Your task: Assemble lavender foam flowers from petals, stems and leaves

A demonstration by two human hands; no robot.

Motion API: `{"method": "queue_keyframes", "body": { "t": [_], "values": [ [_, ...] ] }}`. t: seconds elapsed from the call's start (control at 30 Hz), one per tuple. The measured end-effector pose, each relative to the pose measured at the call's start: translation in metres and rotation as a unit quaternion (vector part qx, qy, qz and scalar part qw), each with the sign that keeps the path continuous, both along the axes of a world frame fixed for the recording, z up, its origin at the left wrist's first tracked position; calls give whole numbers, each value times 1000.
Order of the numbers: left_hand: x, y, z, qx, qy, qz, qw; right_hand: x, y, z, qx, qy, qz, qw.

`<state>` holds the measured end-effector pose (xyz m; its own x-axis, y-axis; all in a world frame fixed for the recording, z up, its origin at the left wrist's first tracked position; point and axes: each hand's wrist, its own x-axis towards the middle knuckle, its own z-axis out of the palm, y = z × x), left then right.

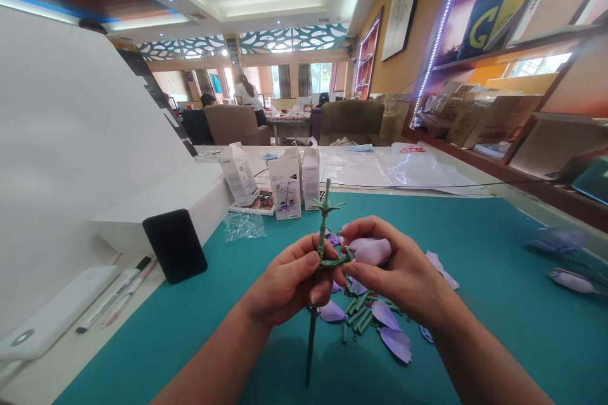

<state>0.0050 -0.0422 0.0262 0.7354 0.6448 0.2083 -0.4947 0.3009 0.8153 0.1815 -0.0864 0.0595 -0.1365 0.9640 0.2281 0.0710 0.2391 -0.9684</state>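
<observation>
My left hand (297, 272) is closed around a long green plastic flower stem (311, 345), which stands nearly upright with a leafy collar (327, 207) near its top. A short side branch (335, 262) juts from the stem to the right. At the end of that branch, my right hand (396, 262) pinches a lilac flower bud (373, 251) between thumb and fingers. Beneath both hands lie loose lilac petals (395, 344) and several short green stem pieces (363, 316), partly hidden by the fingers.
A teal mat (199, 342) covers the table. White boxes (285, 186) and a clear plastic bag (244, 226) stand at the back. To the left are a black tablet-like slab (175, 245) and pens (109, 297). Finished-looking lilac flowers (572, 280) lie at the right edge.
</observation>
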Motion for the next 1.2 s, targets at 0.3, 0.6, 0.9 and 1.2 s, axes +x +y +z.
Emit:
{"method": "queue_keyframes", "body": {
  "t": [0.3, 0.6, 0.9, 1.2],
  "values": [
    [1, 0, 1, -4, 17, -2, 1000, 4, 0, 1, 16, 16, -22, 1000],
    [0, -2, 2, -12, 15, 21, 1000, 9, 7, -18, -83, 145, 90, 982],
    [4, -5, 5, 5, 1, 70, 998, -23, 4, -38, -88, 287, 122, 946],
    [6, -11, 3, 98, 91, 135, 982, -31, 3, -41, -73, 320, 60, 943]
  ]
}}
